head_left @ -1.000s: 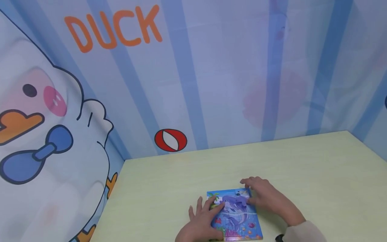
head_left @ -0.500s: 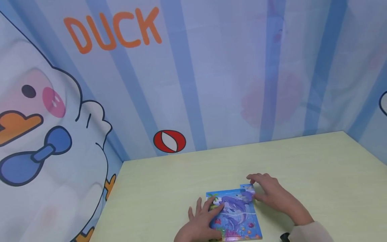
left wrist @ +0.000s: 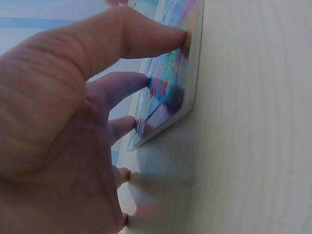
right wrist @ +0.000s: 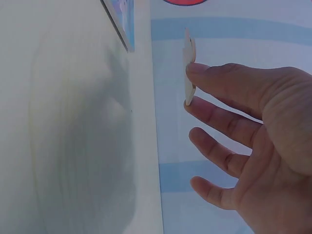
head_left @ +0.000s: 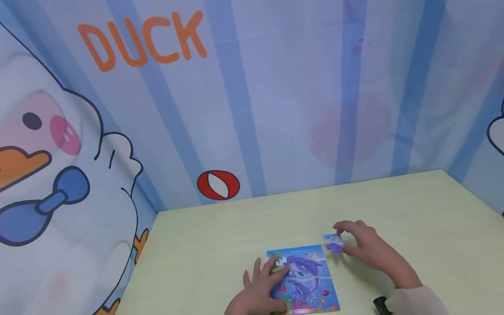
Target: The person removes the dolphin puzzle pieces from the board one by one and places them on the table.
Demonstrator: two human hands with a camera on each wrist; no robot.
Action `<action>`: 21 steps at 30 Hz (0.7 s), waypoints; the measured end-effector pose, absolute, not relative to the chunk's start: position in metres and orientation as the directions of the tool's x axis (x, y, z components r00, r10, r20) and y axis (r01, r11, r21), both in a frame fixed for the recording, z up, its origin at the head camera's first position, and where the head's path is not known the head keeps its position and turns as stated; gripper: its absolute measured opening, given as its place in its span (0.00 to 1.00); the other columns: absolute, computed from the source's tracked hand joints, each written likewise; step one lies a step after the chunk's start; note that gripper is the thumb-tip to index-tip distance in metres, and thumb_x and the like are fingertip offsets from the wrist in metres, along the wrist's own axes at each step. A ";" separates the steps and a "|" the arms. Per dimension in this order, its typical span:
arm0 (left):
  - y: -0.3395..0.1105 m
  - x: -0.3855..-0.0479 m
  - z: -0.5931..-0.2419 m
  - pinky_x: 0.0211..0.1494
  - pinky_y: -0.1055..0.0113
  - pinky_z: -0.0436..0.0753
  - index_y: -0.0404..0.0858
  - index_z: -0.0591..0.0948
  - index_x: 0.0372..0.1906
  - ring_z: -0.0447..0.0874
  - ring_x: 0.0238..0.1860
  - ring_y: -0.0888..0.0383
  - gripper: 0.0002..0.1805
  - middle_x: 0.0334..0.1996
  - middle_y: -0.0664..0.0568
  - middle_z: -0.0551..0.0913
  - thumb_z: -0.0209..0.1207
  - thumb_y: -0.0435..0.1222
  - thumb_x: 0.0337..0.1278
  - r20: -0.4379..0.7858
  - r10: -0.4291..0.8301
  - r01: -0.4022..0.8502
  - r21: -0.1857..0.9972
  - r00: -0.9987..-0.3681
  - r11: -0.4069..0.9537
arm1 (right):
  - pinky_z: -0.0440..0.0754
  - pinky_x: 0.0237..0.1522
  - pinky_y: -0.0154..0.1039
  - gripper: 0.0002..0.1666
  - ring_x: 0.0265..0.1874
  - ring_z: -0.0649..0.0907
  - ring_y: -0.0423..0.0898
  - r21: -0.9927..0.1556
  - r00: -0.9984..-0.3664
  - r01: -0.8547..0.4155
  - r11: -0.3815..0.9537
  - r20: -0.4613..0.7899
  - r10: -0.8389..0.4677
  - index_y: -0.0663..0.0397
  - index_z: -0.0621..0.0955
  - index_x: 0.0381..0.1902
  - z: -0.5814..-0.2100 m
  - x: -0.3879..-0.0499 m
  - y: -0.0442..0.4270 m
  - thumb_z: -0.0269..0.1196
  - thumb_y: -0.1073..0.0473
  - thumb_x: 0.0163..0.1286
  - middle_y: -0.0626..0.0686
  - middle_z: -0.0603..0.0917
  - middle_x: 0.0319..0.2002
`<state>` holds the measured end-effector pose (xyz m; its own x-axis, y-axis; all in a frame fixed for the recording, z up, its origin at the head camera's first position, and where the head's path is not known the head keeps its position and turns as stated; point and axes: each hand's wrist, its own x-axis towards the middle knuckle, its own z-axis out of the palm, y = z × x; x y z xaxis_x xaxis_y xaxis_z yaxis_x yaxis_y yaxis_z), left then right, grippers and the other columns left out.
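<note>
We see the right hand (head_left: 366, 247) pinching a puzzle piece (head_left: 334, 243) between thumb and fingertip; the left hand (head_left: 257, 291), fingers spread, touches the dolphin puzzle (head_left: 305, 280) beneath them.

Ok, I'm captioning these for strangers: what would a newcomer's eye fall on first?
Probably the cartoon duck along the head view's left edge, with orange DUCK lettering near the top. Next, at the bottom, the dolphin puzzle partly under the left hand, and the piece the right hand pinches near the puzzle's far right corner.
</note>
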<state>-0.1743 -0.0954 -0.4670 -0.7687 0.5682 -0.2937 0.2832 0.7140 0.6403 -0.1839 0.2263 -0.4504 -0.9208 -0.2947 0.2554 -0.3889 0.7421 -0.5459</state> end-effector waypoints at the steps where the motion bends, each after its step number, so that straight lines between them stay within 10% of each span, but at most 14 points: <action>1: -0.095 -0.174 -0.467 0.67 0.23 0.34 0.51 0.68 0.77 0.30 0.78 0.30 0.43 0.80 0.49 0.49 0.69 0.42 0.53 -0.291 0.570 0.285 0.642 -0.769 0.712 | 0.73 0.49 0.60 0.30 0.48 0.79 0.59 -0.547 -0.923 -0.383 0.745 0.253 -0.289 0.63 0.79 0.58 -0.450 -0.184 0.229 0.75 0.66 0.58 0.51 0.84 0.46; 21: -0.095 -0.178 -0.473 0.66 0.22 0.35 0.53 0.68 0.76 0.32 0.78 0.30 0.45 0.79 0.48 0.50 0.70 0.43 0.50 -0.296 0.561 0.284 0.629 -0.773 0.724 | 0.71 0.49 0.66 0.20 0.48 0.79 0.64 -0.581 -0.961 -0.278 0.765 0.169 -0.221 0.60 0.83 0.48 -0.445 -0.178 0.264 0.73 0.66 0.58 0.57 0.85 0.47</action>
